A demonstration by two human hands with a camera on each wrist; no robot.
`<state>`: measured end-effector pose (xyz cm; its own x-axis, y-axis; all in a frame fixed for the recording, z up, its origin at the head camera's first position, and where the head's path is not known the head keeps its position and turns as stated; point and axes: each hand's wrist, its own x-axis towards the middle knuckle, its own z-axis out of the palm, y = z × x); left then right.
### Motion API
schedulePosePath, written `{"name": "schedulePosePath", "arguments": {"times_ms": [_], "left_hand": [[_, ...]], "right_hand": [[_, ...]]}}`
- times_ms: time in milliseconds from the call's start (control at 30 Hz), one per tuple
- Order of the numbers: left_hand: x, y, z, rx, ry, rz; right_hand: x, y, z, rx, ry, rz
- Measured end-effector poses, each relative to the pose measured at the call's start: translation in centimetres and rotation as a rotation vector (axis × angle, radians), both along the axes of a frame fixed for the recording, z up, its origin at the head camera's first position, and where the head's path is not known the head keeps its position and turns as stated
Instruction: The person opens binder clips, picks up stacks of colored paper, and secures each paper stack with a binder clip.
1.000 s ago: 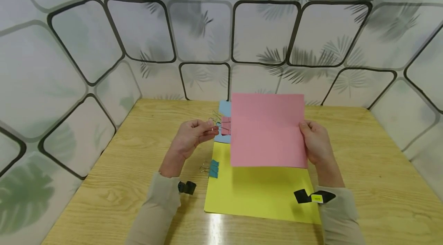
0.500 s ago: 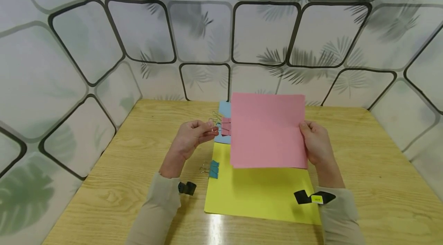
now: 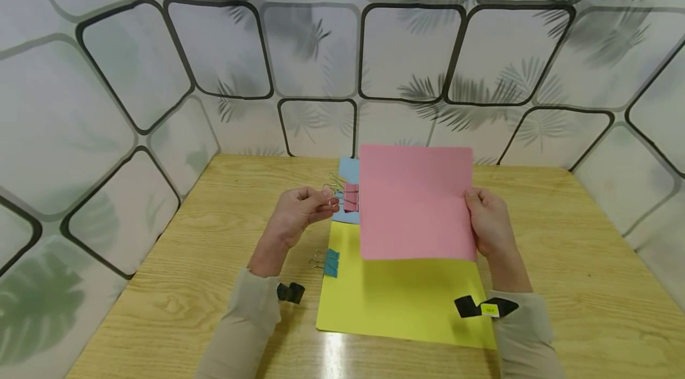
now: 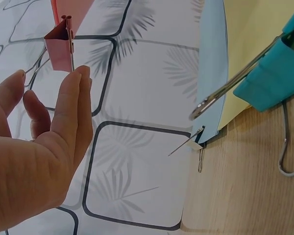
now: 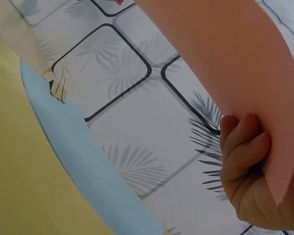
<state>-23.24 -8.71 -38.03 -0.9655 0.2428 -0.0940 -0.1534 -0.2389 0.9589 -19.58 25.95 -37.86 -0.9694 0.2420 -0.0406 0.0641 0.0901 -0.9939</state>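
My left hand (image 3: 302,212) pinches the wire handles of a pink binder clip (image 3: 350,197) between thumb and fingers. In the left wrist view the pink clip (image 4: 60,46) sits at the edge of the pink paper (image 4: 76,7). My right hand (image 3: 488,218) grips the right edge of that pink paper (image 3: 417,203), thumb in front, with the other fingers behind it in the right wrist view. The sheet is held up, tilted, above yellow paper (image 3: 412,307). A teal binder clip (image 3: 330,263) is on the yellow paper's left edge.
Light blue paper (image 3: 349,171) lies at the far side, partly hidden by the pink sheet. A pale clip (image 5: 59,92) sits on the blue paper's edge. Patterned panels (image 3: 316,69) stand behind the wooden table (image 3: 214,236).
Both hands stay almost in place. The pink sheet and its clip shift very slightly to the right; the teal clip and yellow paper keep their place.
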Motion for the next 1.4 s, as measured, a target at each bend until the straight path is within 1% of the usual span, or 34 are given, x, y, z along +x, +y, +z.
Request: {"name": "schedulePosePath", "arguments": {"times_ms": [167, 400, 533, 700, 833, 1000, 1200, 1400], "left_hand": [[0.07, -0.01, 0.04, -0.004, 0.006, 0.007], [0.16, 0.07, 0.08, -0.02, 0.022, 0.011], [0.2, 0.18, 0.1, -0.04, 0.036, 0.013], [0.26, 0.19, 0.1, -0.048, 0.04, 0.036], [0.25, 0.16, 0.07, -0.032, 0.036, 0.051], [0.21, 0.15, 0.04, -0.014, 0.023, 0.056], [0.2, 0.16, -0.04, 0.02, 0.011, 0.063], [0.22, 0.2, -0.09, 0.04, 0.019, 0.044]], "right_hand": [[0.07, -0.16, 0.1, 0.022, -0.007, -0.02], [0.1, 0.03, 0.1, 0.015, -0.016, 0.005], [0.0, 0.1, 0.03, 0.038, -0.021, -0.002], [-0.08, 0.13, -0.04, 0.061, -0.023, -0.012], [-0.07, 0.07, -0.06, 0.047, -0.013, -0.022], [-0.03, -0.01, -0.03, 0.031, 0.004, -0.014], [0.05, -0.09, -0.03, 0.053, 0.001, -0.019], [-0.01, -0.17, -0.02, 0.058, 0.0, -0.019]]}}
